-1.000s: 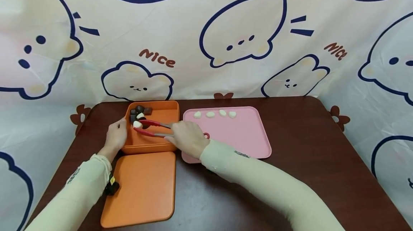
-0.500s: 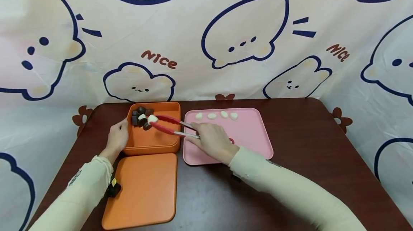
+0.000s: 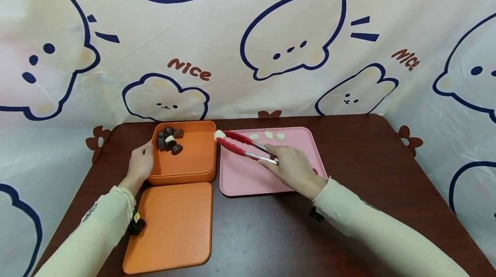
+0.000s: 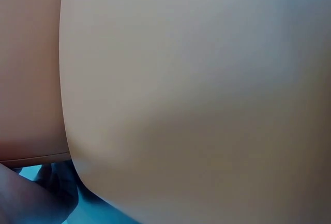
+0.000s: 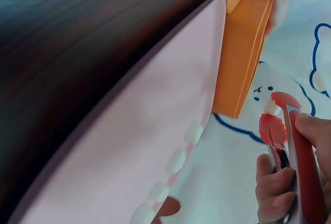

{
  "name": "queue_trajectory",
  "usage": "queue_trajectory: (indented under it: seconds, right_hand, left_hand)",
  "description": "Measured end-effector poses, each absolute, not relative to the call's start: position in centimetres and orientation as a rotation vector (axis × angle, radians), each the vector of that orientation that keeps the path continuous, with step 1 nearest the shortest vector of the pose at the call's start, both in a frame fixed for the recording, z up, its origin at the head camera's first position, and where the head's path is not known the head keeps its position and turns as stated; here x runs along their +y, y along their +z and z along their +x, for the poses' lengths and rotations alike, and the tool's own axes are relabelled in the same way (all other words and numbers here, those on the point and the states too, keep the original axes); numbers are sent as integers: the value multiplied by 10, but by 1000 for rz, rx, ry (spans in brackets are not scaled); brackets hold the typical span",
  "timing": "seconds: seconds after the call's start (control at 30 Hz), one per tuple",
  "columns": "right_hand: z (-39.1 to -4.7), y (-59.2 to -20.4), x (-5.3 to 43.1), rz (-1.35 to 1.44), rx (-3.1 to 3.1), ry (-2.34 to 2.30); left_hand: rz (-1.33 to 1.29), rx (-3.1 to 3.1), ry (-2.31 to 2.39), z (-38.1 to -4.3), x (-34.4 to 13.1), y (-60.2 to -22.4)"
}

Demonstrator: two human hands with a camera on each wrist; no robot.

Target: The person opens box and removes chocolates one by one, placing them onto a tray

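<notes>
My right hand grips red-tipped metal tongs, which pinch a small white candy-like piece at their ends. In the head view, that piece overlaps the gap between the orange box and the pink tray. My left hand holds the box by its left wall. Inside the box's back left corner are several dark chocolate-like pieces and a white one. In the right wrist view, the tong tips close on the white piece above the tray's level.
Several white pieces lie in a row along the tray's back edge. A flat orange lid lies in front of the box. Behind the brown table hangs a printed cloth.
My right hand has moved right, carrying the white piece in the tongs from inside the box to beside the tray's back left corner. My left hand has stayed at the box.
</notes>
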State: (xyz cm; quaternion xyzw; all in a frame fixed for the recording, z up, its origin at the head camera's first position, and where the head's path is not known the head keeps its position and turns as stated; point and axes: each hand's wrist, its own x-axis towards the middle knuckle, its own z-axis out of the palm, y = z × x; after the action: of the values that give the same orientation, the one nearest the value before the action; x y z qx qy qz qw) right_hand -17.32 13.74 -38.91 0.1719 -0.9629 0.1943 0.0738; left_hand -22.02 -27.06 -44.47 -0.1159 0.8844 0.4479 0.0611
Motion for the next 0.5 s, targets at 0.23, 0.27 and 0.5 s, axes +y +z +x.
queue_trajectory:
  seconds: [0.23,0.27,0.5]
  right_hand:
    - [-166,-391,166,481,-2901,573]
    - [-165,-391,169,472,-2910,570]
    - [-160,-390,190,421,-2946,536]
  left_hand:
    - [-365,2668,1348,-219,-271,-446]
    - [-372,2666,1346,-219,-271,-446]
    - [-377,2663,1339,-219,-270,-444]
